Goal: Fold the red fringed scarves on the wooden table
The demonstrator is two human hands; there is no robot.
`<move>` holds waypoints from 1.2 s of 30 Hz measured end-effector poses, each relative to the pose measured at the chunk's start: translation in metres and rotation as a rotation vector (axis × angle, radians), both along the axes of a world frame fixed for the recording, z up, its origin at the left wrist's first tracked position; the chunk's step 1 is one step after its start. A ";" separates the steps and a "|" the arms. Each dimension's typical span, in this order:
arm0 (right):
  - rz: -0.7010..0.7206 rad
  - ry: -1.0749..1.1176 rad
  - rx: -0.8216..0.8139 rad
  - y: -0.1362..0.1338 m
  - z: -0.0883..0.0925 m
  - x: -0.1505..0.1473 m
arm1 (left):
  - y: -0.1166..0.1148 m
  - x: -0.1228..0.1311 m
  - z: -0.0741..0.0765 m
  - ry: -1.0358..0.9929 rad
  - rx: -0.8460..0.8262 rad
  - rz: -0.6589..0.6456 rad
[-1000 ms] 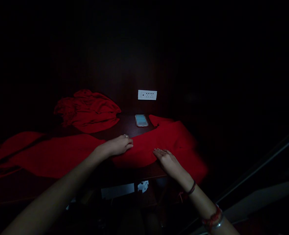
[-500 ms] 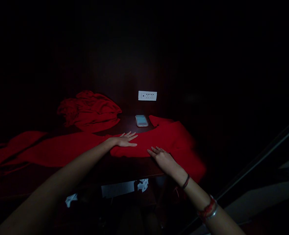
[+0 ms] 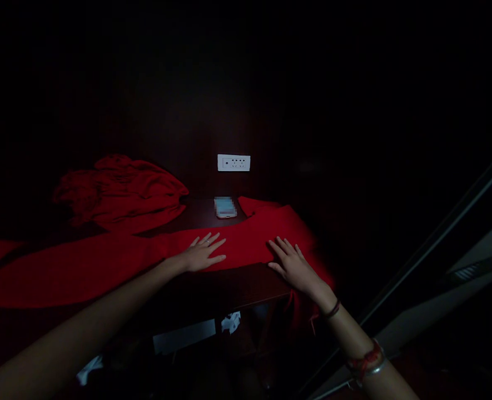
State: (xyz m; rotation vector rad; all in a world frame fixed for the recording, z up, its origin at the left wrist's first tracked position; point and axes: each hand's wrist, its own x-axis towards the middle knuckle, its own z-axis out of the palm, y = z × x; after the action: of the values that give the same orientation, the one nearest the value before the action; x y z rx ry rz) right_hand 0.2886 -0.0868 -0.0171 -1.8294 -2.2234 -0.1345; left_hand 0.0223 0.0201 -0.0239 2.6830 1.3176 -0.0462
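A long strip of red cloth (image 3: 241, 247) lies stretched across the dark table (image 3: 229, 284), its right part hanging down past the table's right end. My left hand (image 3: 202, 254) rests flat on the cloth near the middle, fingers spread. On the right part of the cloth lies my right hand (image 3: 292, 264), palm down with the fingers apart. Neither hand grips anything. Farther back on the left sits a crumpled heap of red cloth (image 3: 129, 191).
A phone (image 3: 225, 207) lies behind the cloth, below a white wall socket (image 3: 234, 163). Under the tabletop are a pale flat panel (image 3: 184, 335) and crumpled white paper (image 3: 230, 321). A dark slanted frame (image 3: 437, 239) stands at the right. The surroundings are very dark.
My right hand has moved right along the cloth, and its fingers have spread. My left hand stays on the cloth. The view has turned slightly to the right.
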 end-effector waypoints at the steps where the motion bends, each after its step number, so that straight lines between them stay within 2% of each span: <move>1: -0.004 0.031 0.046 -0.002 -0.001 0.006 | 0.003 -0.005 -0.001 0.006 0.005 0.006; 3: -0.030 0.087 0.120 -0.004 -0.001 0.019 | 0.008 -0.012 0.001 0.016 0.018 -0.008; 5: -0.044 0.116 0.158 -0.003 0.000 0.029 | 0.006 -0.008 0.007 -0.005 0.063 -0.099; 8: -0.026 0.105 0.175 0.004 0.002 0.037 | -0.011 0.021 0.021 -0.096 0.185 -0.287; 10: 0.008 0.080 0.151 0.009 0.003 0.039 | -0.024 0.047 0.028 -0.112 0.243 -0.368; 14: 0.031 0.052 0.096 0.013 0.000 0.044 | -0.031 0.081 0.031 -0.033 0.257 -0.409; 19: -0.024 0.033 0.089 0.004 -0.006 0.049 | -0.022 0.075 0.025 -0.077 0.207 -0.479; 22: -0.070 -0.003 0.104 0.005 0.004 0.039 | -0.023 0.069 0.021 -0.180 0.166 -0.498; 25: -0.077 -0.007 0.161 0.022 0.022 0.018 | -0.022 0.074 0.014 -0.287 0.150 -0.412; 28: -0.073 -0.009 0.126 0.054 0.032 0.002 | -0.014 0.081 0.004 -0.308 0.210 -0.198; 30: -0.087 -0.032 0.053 0.075 0.030 0.000 | -0.008 0.083 -0.003 -0.229 0.201 -0.051; 32: -0.121 -0.063 -0.034 0.092 0.022 0.008 | -0.004 0.083 -0.007 -0.133 0.146 0.039; 36: -0.231 -0.083 -0.117 0.107 0.007 0.041 | -0.005 0.082 -0.008 -0.065 0.072 0.101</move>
State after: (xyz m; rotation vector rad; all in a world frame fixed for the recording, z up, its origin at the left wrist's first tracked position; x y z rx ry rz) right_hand 0.3295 0.0197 -0.0098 -2.1785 -2.1066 -0.1281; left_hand 0.1043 0.0147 -0.0317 2.6473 1.4585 0.1016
